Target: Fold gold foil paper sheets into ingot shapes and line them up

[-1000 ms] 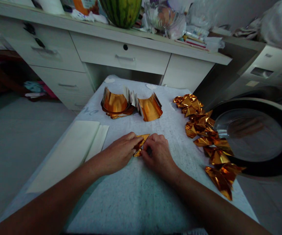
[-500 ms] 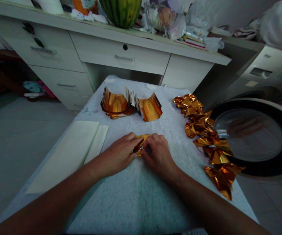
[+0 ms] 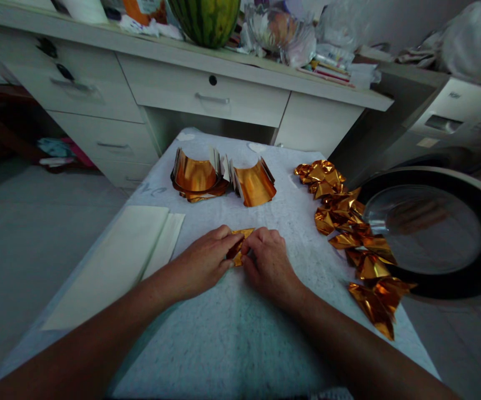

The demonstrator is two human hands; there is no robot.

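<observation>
Between my hands, low over the cloth-covered table [image 3: 223, 344], is a small folded piece of gold foil paper [image 3: 237, 256]. My left hand [image 3: 207, 254] grips its left side, with thumb and fingers closed on it. My right hand [image 3: 270, 263] pinches the right side with bent fingers, and the two hands' fingertips nearly meet. Part of the foil is hidden under the fingers. Beyond the hands lie curved stacks of gold foil sheets [image 3: 255, 185]. On the right is a row of folded gold foil pieces [image 3: 344, 208], several overlapping.
Pale folded paper [image 3: 110, 261] lies at the table's left side. A white desk [image 3: 207, 94] with drawers stands behind, bearing a watermelon [image 3: 207, 19] and a glass bowl [image 3: 271, 30]. At right, the washing machine's open round door [image 3: 432, 230] reaches close to the table's edge.
Almost nothing differs. The view has shifted very slightly, and both hands keep their hold on the foil paper with only tiny finger movement.
</observation>
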